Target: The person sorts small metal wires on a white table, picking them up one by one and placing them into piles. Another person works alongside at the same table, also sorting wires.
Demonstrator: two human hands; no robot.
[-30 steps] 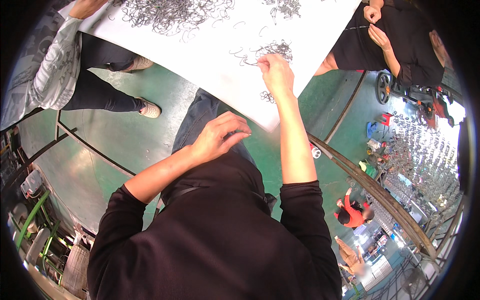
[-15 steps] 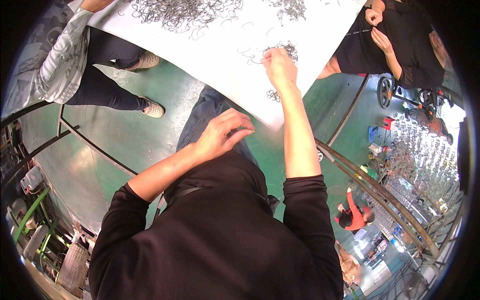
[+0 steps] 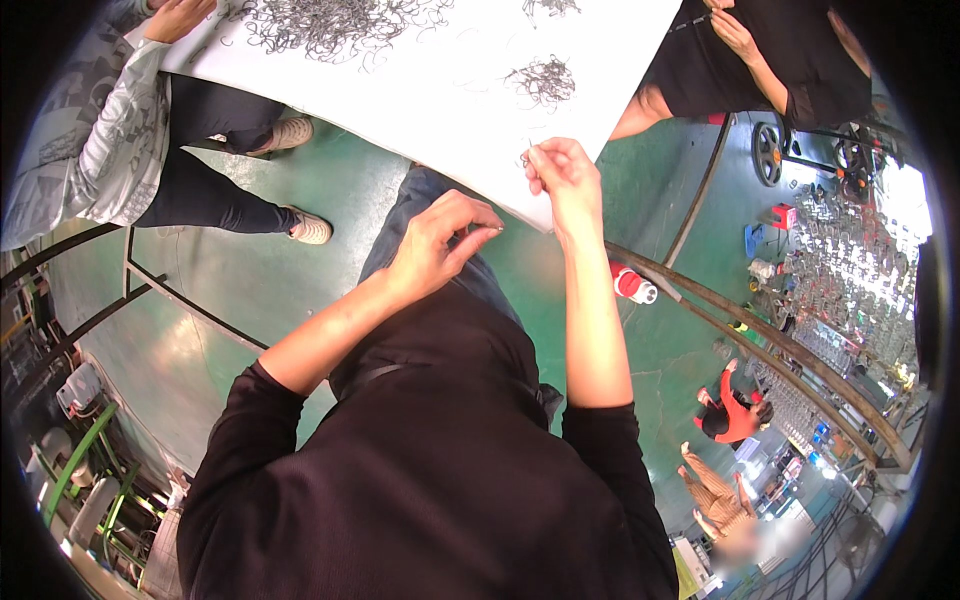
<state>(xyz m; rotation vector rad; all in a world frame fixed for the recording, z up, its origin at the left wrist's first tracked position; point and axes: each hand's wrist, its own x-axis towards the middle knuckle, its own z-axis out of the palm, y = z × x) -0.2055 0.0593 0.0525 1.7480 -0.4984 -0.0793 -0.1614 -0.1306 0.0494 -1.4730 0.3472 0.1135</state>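
Observation:
Over the near corner of the white table (image 3: 450, 120), my right hand (image 3: 566, 188) is closed in a pinch on a thin dark wire piece, whose tip shows at the fingertips. Dark bits beside those fingers are partly hidden by the hand. My left hand (image 3: 440, 245) hovers in front of the table edge, thumb and forefinger pressed together. Whatever sits in that pinch is too small to name. Beyond my right hand lies a small pile of dark curved wire pieces (image 3: 543, 82). A much larger heap of such pieces (image 3: 335, 30) spreads farther left.
One person's hand (image 3: 180, 18) rests at the table's far left. At the right, another person's hands (image 3: 735, 35) hold a thin strand. Metal frame bars (image 3: 780, 290) run along the right, near a red-and-white object (image 3: 634, 284). Green floor (image 3: 300, 260) surrounds the table.
My right hand has drawn back from the small pile toward the table's near corner, fingers now pinched. My left hand has hardly moved. The view has shifted slightly.

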